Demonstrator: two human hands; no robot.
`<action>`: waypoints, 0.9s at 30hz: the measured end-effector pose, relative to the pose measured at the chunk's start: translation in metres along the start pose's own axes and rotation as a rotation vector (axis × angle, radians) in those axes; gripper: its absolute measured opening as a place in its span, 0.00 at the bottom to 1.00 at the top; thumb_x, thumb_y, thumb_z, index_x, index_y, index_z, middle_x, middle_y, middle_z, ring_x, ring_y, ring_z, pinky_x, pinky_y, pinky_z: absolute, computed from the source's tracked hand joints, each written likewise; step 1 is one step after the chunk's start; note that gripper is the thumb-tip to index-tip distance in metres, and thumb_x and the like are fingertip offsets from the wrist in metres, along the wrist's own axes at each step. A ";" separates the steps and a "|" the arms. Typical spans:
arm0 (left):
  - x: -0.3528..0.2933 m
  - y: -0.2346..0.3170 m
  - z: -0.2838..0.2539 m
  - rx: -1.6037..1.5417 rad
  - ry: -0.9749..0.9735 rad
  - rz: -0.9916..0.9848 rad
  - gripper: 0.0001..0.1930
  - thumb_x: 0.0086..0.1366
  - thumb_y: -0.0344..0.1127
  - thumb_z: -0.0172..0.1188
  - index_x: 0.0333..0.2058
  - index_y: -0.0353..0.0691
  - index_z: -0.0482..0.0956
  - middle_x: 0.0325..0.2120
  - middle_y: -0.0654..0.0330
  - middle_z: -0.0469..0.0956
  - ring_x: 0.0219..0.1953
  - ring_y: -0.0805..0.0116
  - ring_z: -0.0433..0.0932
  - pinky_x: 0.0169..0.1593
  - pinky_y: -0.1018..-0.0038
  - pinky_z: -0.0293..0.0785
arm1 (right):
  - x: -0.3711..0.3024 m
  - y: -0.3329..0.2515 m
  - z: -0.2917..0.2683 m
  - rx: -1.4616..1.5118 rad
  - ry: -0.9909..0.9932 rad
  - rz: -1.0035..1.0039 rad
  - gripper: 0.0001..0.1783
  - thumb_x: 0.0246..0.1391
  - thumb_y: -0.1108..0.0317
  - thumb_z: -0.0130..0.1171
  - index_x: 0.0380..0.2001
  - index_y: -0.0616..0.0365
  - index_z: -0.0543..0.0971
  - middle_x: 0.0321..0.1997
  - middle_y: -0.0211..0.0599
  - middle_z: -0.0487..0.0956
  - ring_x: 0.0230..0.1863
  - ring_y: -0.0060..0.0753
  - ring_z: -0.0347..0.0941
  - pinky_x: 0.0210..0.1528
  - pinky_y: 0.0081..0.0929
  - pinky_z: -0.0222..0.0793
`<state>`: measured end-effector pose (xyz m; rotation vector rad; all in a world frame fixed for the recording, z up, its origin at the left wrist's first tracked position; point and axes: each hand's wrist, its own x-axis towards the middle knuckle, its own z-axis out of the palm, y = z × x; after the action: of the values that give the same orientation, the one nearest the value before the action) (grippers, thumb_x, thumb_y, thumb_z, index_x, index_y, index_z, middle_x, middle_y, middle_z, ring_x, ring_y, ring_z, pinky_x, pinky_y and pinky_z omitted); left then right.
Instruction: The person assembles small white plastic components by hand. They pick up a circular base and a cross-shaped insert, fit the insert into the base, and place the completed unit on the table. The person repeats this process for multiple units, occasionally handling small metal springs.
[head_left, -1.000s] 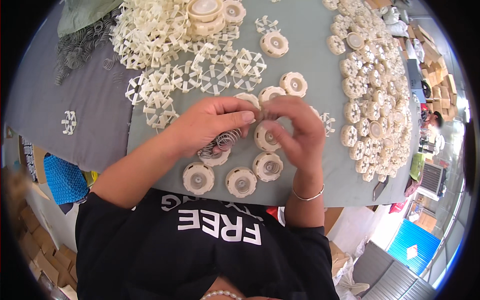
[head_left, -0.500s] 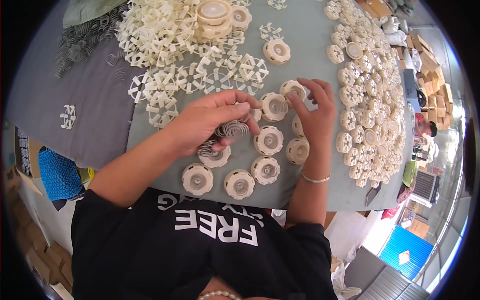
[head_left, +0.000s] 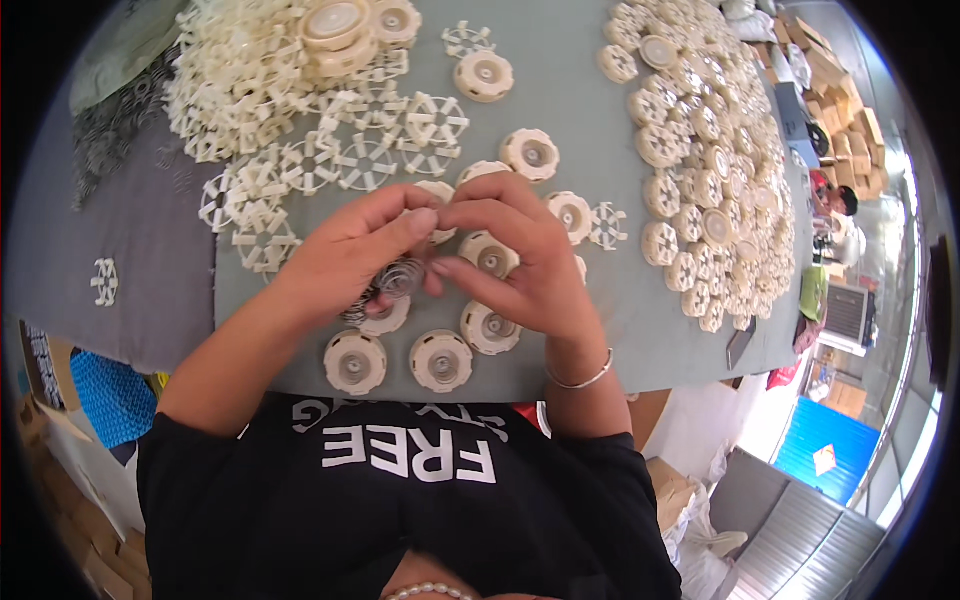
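Note:
My left hand [head_left: 362, 245] is closed around a bunch of grey coil springs [head_left: 402, 277], which stick out below its thumb. Facing it, my right hand [head_left: 530, 258] has its forefinger against the left fingertips and its thumb held apart; no spring shows between them. Beneath and around both hands lie several round cream plastic housings [head_left: 441, 361] with scalloped rims. Coils are visible inside some, such as the front left housing [head_left: 355, 363]. My hands partly cover other housings. A white spoked ring [head_left: 607, 226] rests beside the housing [head_left: 570, 217] to the right.
A heap of white spoked rings [head_left: 245, 90] fills the back left, with stacked round cream parts [head_left: 337, 25] on it. Farther left is a pile of grey springs [head_left: 125, 130]. Many assembled cream discs [head_left: 705, 170] cover the table's right side. A person [head_left: 835, 197] is in the right background.
My right hand has moved left from a far housing to meet my left hand. The spoked ring on the right has come into sight. The whole view has shifted slightly.

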<state>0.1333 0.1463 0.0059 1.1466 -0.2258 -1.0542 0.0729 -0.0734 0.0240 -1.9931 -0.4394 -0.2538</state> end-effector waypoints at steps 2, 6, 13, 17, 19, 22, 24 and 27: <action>0.006 -0.013 -0.001 0.061 -0.026 0.063 0.19 0.83 0.49 0.51 0.59 0.41 0.74 0.31 0.59 0.85 0.20 0.82 0.70 0.21 0.82 0.64 | -0.004 0.004 0.002 -0.053 0.005 0.012 0.15 0.51 0.77 0.73 0.43 0.56 0.86 0.44 0.36 0.81 0.45 0.39 0.80 0.45 0.32 0.78; 0.002 -0.010 0.001 0.018 -0.057 0.056 0.21 0.83 0.50 0.50 0.60 0.39 0.73 0.31 0.58 0.84 0.20 0.81 0.71 0.20 0.82 0.63 | -0.007 0.006 -0.016 -0.134 0.132 0.058 0.12 0.52 0.77 0.72 0.42 0.57 0.87 0.39 0.34 0.85 0.41 0.34 0.83 0.43 0.30 0.79; 0.000 0.006 -0.008 -0.243 0.057 0.044 0.22 0.75 0.42 0.54 0.60 0.34 0.72 0.44 0.55 0.79 0.27 0.79 0.71 0.20 0.84 0.64 | -0.033 0.015 -0.099 -0.577 0.181 0.623 0.07 0.54 0.75 0.70 0.38 0.59 0.88 0.33 0.36 0.88 0.35 0.29 0.86 0.38 0.27 0.80; -0.003 0.008 -0.007 -0.246 0.039 0.049 0.24 0.67 0.36 0.56 0.60 0.34 0.72 0.49 0.55 0.77 0.30 0.79 0.69 0.21 0.85 0.65 | -0.031 0.032 -0.089 -0.685 0.100 0.497 0.06 0.56 0.74 0.69 0.37 0.58 0.89 0.34 0.35 0.87 0.29 0.30 0.83 0.33 0.29 0.77; 0.001 0.006 -0.006 -0.241 0.004 0.042 0.22 0.69 0.35 0.58 0.60 0.34 0.71 0.48 0.56 0.77 0.29 0.79 0.68 0.21 0.85 0.66 | -0.029 0.025 -0.084 -0.741 0.099 0.410 0.05 0.55 0.74 0.70 0.37 0.58 0.89 0.34 0.34 0.86 0.27 0.31 0.81 0.31 0.30 0.75; -0.003 0.011 0.000 -0.166 -0.031 0.020 0.20 0.73 0.35 0.58 0.60 0.34 0.71 0.46 0.58 0.77 0.27 0.80 0.68 0.22 0.84 0.66 | -0.019 0.010 -0.070 -0.534 0.218 0.388 0.06 0.55 0.75 0.72 0.37 0.58 0.89 0.36 0.34 0.85 0.28 0.27 0.80 0.32 0.26 0.74; -0.005 0.011 0.006 -0.109 -0.052 0.018 0.19 0.76 0.36 0.58 0.61 0.35 0.71 0.44 0.60 0.78 0.26 0.81 0.68 0.22 0.84 0.64 | -0.013 -0.001 -0.046 -0.226 0.107 0.312 0.12 0.52 0.77 0.75 0.42 0.57 0.89 0.34 0.32 0.83 0.31 0.24 0.78 0.35 0.23 0.73; -0.005 0.001 0.007 -0.040 -0.042 0.052 0.20 0.79 0.40 0.57 0.61 0.35 0.72 0.41 0.58 0.82 0.24 0.82 0.69 0.21 0.83 0.62 | -0.009 -0.005 -0.005 0.096 -0.032 0.102 0.23 0.48 0.77 0.79 0.50 0.56 0.88 0.37 0.31 0.82 0.34 0.23 0.76 0.36 0.23 0.73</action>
<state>0.1272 0.1457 0.0118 1.0784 -0.2654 -1.0338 0.0624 -0.0775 0.0265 -1.9208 -0.3628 -0.1347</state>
